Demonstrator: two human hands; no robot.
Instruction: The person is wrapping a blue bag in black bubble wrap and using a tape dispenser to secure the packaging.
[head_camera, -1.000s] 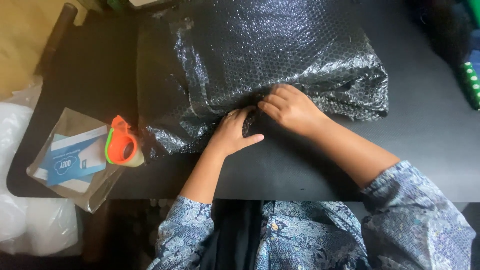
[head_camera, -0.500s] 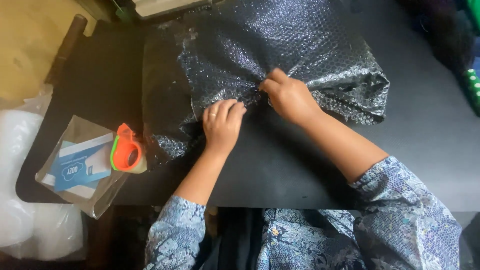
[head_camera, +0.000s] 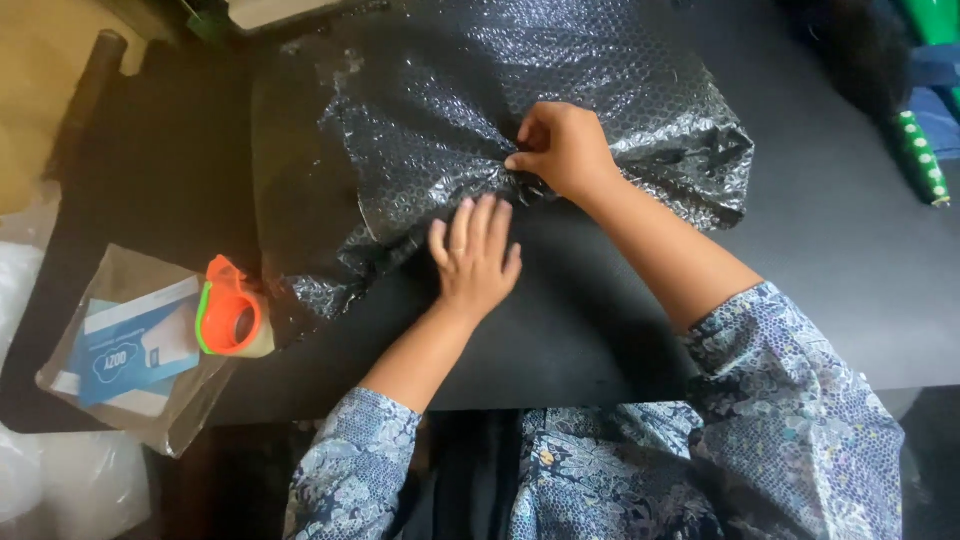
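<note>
Table's left edge: a clear plastic packet (head_camera: 135, 350) with a blue-and-white card inside hangs partly over the rim of the black table (head_camera: 850, 290), and an orange-and-green tape dispenser (head_camera: 232, 318) sits just beside it, touching the wrap's lower left corner.
Wrap: the black bubble wrap (head_camera: 450, 120) lies mid-table, bundled over something hidden; a second ago its near flap lay flat under both hands, now it's gathered up toward the middle.
Left hand: the left hand (head_camera: 473, 257) has slid out and lies open, fingers spread flat, pinning the loose lower edge.
Right hand: the right hand (head_camera: 562, 150) has risen away from the table's near edge and pinches a bunched fold between thumb and fingertips.
What that means: looks like the flap is being drawn tight over the bundle.
Open room: bare table right of the bundle; a green dotted roll (head_camera: 922, 160) lies near the right edge, well apart.
</note>
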